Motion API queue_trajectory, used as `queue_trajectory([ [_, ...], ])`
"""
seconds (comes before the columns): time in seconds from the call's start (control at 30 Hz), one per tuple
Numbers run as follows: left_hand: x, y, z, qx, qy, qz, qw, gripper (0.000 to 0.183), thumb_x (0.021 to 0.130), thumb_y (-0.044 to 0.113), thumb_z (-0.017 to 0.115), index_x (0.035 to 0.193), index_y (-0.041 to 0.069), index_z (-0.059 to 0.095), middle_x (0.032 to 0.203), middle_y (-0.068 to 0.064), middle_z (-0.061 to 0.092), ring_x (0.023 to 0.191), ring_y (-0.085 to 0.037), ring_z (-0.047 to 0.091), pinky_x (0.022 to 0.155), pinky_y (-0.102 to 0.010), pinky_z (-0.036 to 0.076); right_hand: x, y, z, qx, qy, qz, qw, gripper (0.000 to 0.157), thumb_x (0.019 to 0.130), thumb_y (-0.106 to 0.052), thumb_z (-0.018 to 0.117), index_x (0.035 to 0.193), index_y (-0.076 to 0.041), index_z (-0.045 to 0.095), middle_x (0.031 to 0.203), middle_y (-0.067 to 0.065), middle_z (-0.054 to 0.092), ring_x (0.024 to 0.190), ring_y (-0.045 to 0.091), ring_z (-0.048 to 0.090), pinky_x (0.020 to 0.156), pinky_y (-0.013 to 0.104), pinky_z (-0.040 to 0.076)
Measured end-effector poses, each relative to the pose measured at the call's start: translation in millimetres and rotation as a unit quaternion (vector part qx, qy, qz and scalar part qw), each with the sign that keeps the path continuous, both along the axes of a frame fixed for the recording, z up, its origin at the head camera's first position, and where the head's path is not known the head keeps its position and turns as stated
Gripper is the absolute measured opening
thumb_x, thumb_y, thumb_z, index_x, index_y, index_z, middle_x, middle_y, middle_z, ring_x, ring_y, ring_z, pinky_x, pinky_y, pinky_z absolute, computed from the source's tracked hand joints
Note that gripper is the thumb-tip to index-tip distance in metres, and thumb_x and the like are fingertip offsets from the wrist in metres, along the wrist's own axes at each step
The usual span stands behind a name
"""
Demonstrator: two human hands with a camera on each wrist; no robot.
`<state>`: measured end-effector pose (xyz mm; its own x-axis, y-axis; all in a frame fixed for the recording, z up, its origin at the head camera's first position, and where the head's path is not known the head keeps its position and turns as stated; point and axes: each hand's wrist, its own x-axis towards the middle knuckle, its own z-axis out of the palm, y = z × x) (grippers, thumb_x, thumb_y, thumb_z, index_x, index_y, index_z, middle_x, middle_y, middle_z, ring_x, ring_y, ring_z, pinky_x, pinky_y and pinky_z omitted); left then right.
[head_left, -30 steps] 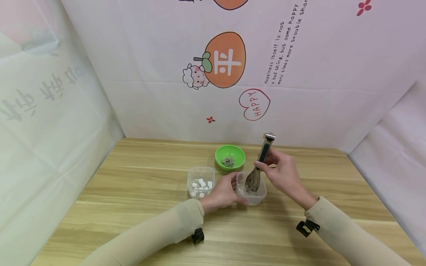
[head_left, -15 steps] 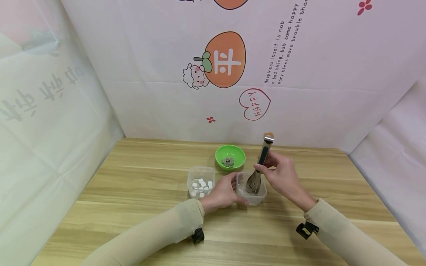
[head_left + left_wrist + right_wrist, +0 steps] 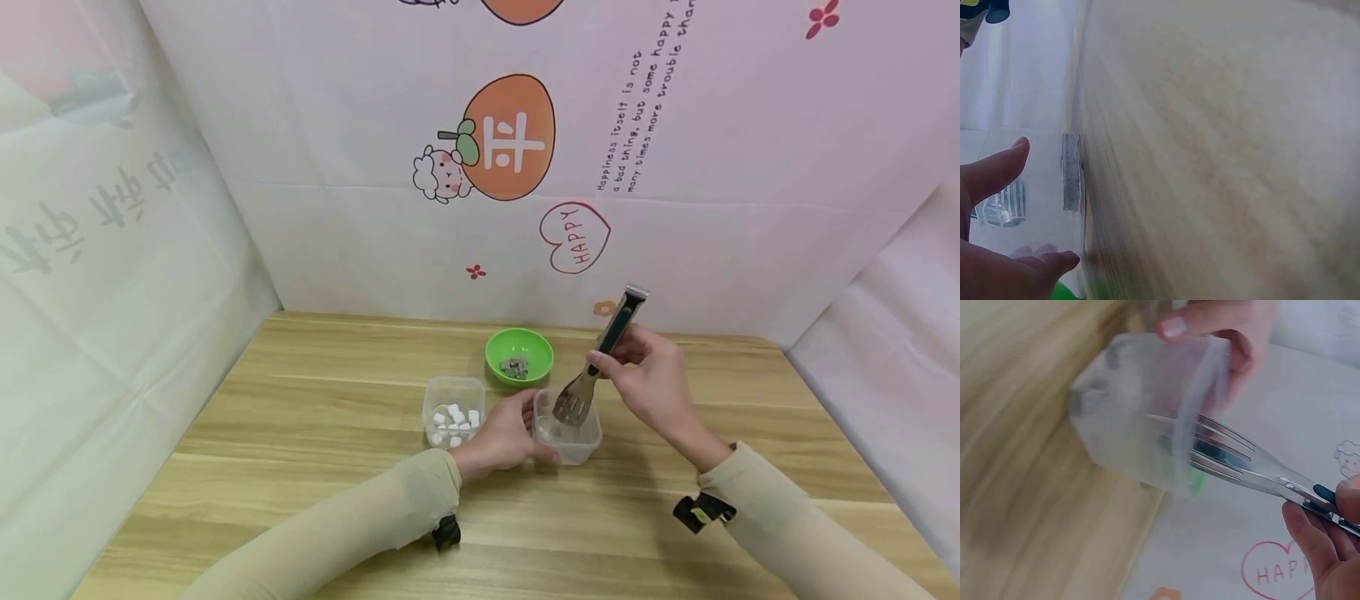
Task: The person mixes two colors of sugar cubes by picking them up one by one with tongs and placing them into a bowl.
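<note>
My left hand [image 3: 504,435] grips a clear plastic container [image 3: 576,452], thumb at the near side and fingers round the far left. In the left wrist view its thumb and fingers straddle the container wall [image 3: 1044,181]. My right hand [image 3: 654,385] pinches metal tongs [image 3: 617,329] with dark grip inlays, tilted to the upper right. The slotted tong heads [image 3: 574,403] point down into the container's mouth. Dull grey patches [image 3: 1088,397] show through the container's base in the right wrist view. Between the tong heads I see no piece.
A second clear container [image 3: 454,385] with several white, marshmallow-like chunks [image 3: 454,412] stands left of my left hand. Behind them is a green bowl [image 3: 519,336] holding small grey pieces [image 3: 514,367]. A white printed curtain [image 3: 360,250] rises behind the wooden table [image 3: 315,400].
My right hand has moved up and to the right. The tongs now lean further right, their heads slightly higher in the container. The left hand and the container stay in place.
</note>
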<state>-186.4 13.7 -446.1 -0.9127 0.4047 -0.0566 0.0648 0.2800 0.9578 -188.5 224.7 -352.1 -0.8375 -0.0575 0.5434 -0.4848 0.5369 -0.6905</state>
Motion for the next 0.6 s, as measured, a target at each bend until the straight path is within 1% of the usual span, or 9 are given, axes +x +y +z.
queue_trajectory([
  [0.17, -0.2, 0.7, -1.0, 0.003, -0.002, 0.0, 1.0, 0.104, 0.066, -0.001, 0.098, 0.155, 0.003, 0.046, 0.151, -0.012, 0.057, 0.139, -0.03, 0.054, 0.117, -0.04, 0.044, -2.1, 3.1, 15.6, -0.047, -0.014, 0.014, 0.999, 0.017, 0.091, 0.001, 0.081, 0.102, 0.007, 0.07, 0.083, 0.016, 0.074, 0.068, 0.013, 0.073, 0.06, 0.026, 0.064],
  [0.3, -0.4, 0.2, -1.2, 0.008, 0.002, -0.003, 1.0, 0.103, 0.065, -0.003, 0.098, 0.155, 0.002, 0.046, 0.152, -0.015, 0.056, 0.139, -0.032, 0.054, 0.118, -0.04, 0.044, -7.2, 3.5, 26.1, -0.073, -0.016, 0.02, 0.997, 0.019, 0.094, -0.002, 0.079, 0.104, 0.009, 0.068, 0.085, 0.018, 0.075, 0.07, 0.013, 0.074, 0.063, 0.028, 0.065],
  [0.47, -0.4, -0.1, 0.1, 0.006, 0.002, -0.004, 1.0, 0.103, 0.066, -0.002, 0.098, 0.155, 0.001, 0.045, 0.153, -0.016, 0.054, 0.14, -0.032, 0.053, 0.118, -0.04, 0.043, -17.4, 0.7, 33.6, -0.076, -0.014, 0.012, 0.997, 0.022, 0.095, -0.008, 0.08, 0.106, 0.008, 0.069, 0.093, 0.018, 0.077, 0.074, 0.013, 0.075, 0.067, 0.029, 0.065],
  [0.5, -0.3, 0.0, 0.1, 0.005, 0.002, -0.004, 1.0, 0.103, 0.066, -0.002, 0.098, 0.155, 0.001, 0.045, 0.154, -0.016, 0.054, 0.14, -0.032, 0.053, 0.118, -0.04, 0.043, -20.1, -0.6, 34.1, -0.075, -0.013, 0.008, 0.997, 0.022, 0.095, -0.009, 0.08, 0.105, 0.007, 0.069, 0.094, 0.018, 0.077, 0.075, 0.016, 0.076, 0.067, 0.03, 0.066],
  [0.6, 0.2, 0.2, 0.5, 0.005, 0.0, -0.004, 1.0, 0.103, 0.066, -0.002, 0.098, 0.155, 0.0, 0.045, 0.154, -0.017, 0.054, 0.14, -0.033, 0.052, 0.118, -0.04, 0.043, -28.4, -5.6, 34.3, -0.073, -0.016, -0.004, 0.997, 0.022, 0.095, -0.01, 0.08, 0.105, 0.006, 0.069, 0.093, 0.019, 0.076, 0.073, 0.017, 0.076, 0.068, 0.029, 0.065],
])
